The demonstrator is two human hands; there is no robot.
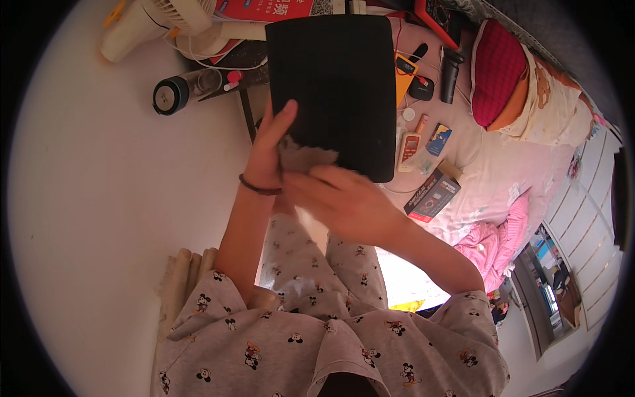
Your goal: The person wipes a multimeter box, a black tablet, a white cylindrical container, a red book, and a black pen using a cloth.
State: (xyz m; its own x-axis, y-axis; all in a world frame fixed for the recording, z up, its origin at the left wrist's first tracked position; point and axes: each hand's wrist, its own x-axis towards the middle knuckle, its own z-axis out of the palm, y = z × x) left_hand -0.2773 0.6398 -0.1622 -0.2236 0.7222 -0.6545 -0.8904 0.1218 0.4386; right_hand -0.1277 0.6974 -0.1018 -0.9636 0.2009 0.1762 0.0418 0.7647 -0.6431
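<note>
A flat black rectangular panel with rounded corners (pixel 334 86) is held up in front of me; what kind of device or board it is, I cannot tell. My left hand (pixel 268 145) grips its left edge, thumb on the dark face and the other fingers hidden behind. A crumpled greyish tissue or cloth (pixel 308 156) lies against the panel's lower left part. My right hand (pixel 344 202), slightly blurred, pinches this wipe with its fingers close to my left wrist. A dark band (pixel 259 187) circles that wrist.
Beyond the panel's left side are a cream fan (pixel 142 30) and a clear bottle with a black lid (pixel 173 94). On the pink bedsheet (pixel 503 169) to the right lie a small black box (pixel 433 193), a red-and-white handheld meter (pixel 409 151), a black cylinder (pixel 451 76) and pillows (pixel 496 79).
</note>
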